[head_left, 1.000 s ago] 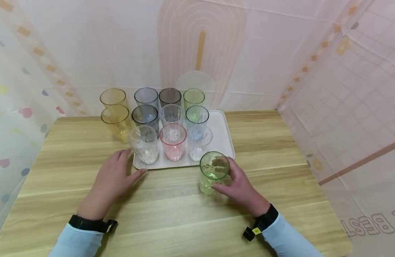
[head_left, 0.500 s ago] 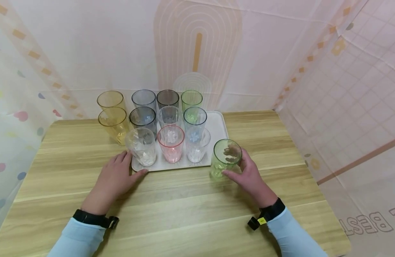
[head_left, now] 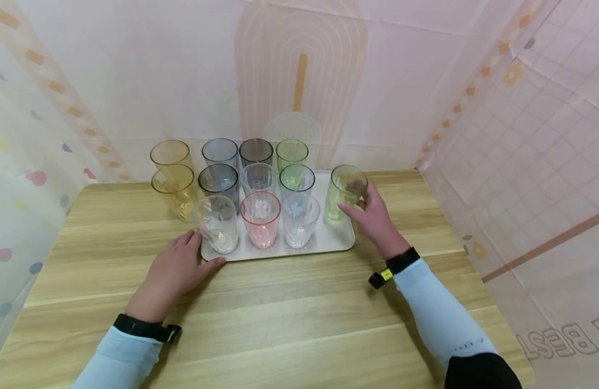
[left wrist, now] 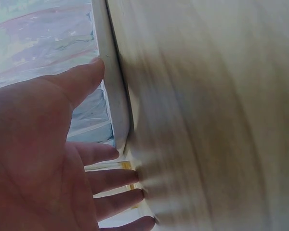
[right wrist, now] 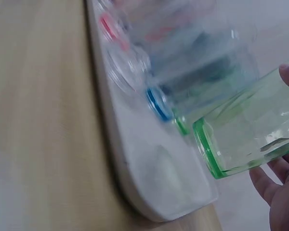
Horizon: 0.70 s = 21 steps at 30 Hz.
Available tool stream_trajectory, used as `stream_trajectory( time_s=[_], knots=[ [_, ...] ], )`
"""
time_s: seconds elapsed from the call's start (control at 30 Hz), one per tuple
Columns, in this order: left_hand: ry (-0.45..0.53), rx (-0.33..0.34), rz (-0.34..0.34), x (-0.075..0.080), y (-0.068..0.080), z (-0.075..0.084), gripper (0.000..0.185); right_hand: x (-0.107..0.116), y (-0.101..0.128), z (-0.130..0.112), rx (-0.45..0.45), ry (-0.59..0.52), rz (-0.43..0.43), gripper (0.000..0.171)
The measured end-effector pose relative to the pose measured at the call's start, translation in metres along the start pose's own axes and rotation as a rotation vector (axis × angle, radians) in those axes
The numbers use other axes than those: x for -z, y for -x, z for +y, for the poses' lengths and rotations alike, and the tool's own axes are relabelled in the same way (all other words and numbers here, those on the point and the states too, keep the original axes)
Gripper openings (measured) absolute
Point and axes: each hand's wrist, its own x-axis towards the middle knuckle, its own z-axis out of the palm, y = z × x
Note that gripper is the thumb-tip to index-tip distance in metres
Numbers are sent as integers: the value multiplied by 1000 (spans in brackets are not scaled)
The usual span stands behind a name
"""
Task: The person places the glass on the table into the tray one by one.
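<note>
Pale patterned sheeting closes the scene at the far side and to the right; below it lies a light wooden table carrying a white tray. My right hand holds a green cup, fingers and thumb curled round its wall, over the tray's far right part. The right wrist view shows the cup's base clear of the tray surface, so I judge it not yet set down. My left hand lies flat with fingers relaxed against the tray's near left corner; the left wrist view shows the fingers straight along the rim, holding nothing. On the tray I count a near row of a clear cup, a pink cup and a second clear cup, with further rows behind: a grey cup, a blue-rimmed cup and others I cannot separate with certainty. Two yellow cups stand to the left, apparently off the tray on the table, though the glass hides the tray's edge there. Assessment: most cups are already grouped in rows; the green cup is at its place but unreleased, and the yellow pair appears to be left outside.
</note>
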Motion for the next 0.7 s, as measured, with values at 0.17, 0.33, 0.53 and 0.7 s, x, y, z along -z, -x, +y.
stream_trajectory(
  time_s=[0.17,0.33,0.53,0.7],
  knots=[
    [9,12,-5,0,0,0,103,-9,-46,13,-47,40,15,70],
    [16,19,-15,3,0,1,104,-18,-81,20,-72,82,28,74],
    [25,26,-17,4,-1,3,104,-26,-103,23,-120,125,19,88],
    [25,23,-3,5,-1,3,103,-32,-109,28,-151,148,1,92]
  ],
)
